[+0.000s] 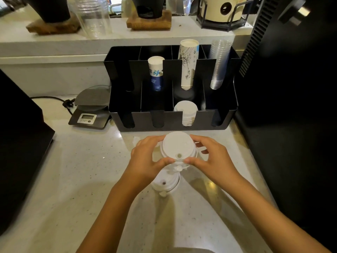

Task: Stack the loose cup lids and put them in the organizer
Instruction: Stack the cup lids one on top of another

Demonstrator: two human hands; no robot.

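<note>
White lids (178, 148) sit pinched between my left hand (145, 157) and right hand (211, 157), fingers curled round, squaring the stack for the organizer (218, 114).

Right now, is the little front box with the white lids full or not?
Not full. The white lids stand in one front slot of the organizer, with dark space behind them.

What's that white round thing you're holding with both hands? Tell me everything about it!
It is a stack of white cup lids, plastic by the look, seen from above. The top lid is round and flat-topped, with a raised rim and a small sip hole near its front edge. The left hand and right hand grip its sides above the counter, in front of the black organizer. More loose lids lie just below.
</note>
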